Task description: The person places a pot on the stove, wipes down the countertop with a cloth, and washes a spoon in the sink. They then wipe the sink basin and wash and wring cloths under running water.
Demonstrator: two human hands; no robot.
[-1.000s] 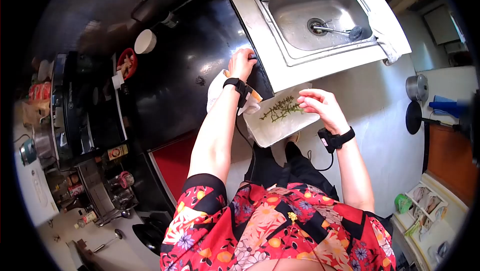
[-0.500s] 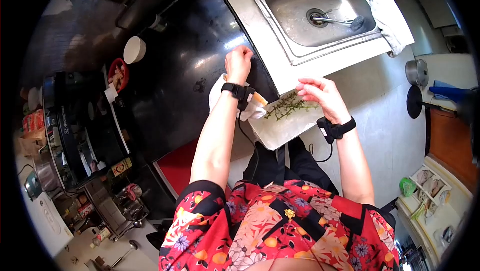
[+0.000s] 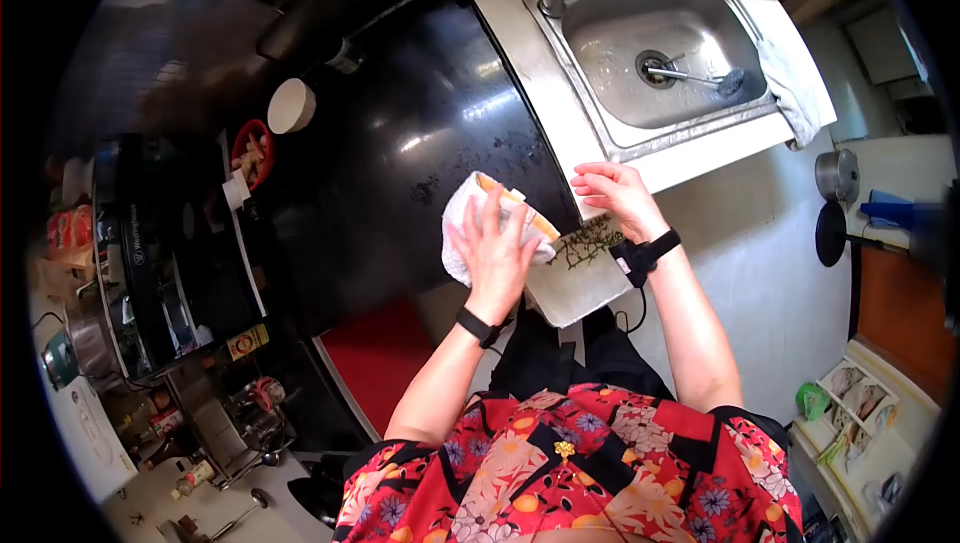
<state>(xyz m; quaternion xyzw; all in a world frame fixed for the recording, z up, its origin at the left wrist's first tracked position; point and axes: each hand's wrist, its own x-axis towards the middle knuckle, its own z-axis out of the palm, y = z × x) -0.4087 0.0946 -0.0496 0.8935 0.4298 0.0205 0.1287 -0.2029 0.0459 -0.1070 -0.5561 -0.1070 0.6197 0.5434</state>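
My left hand rests on a white cloth with an orange-yellow edge, at the front edge of the black countertop. Its fingers are spread and bent over the cloth, gripping it. To the right, my right hand hovers near the edge of the white counter. Its fingers are stretched out and nothing shows in them. Below and between the hands is a pale, shallow tray with green stems in it. Part of the tray is hidden by the cloth and hands.
A steel sink with a long-handled utensil sits at the upper right. A towel drapes over the counter's edge. A white bowl and a red container stand on the left. Dark specks dot the black countertop.
My left hand has come back toward my body and opened from a closed shape onto the cloth. My right hand has shifted slightly left and lower. The camera view has moved a little.
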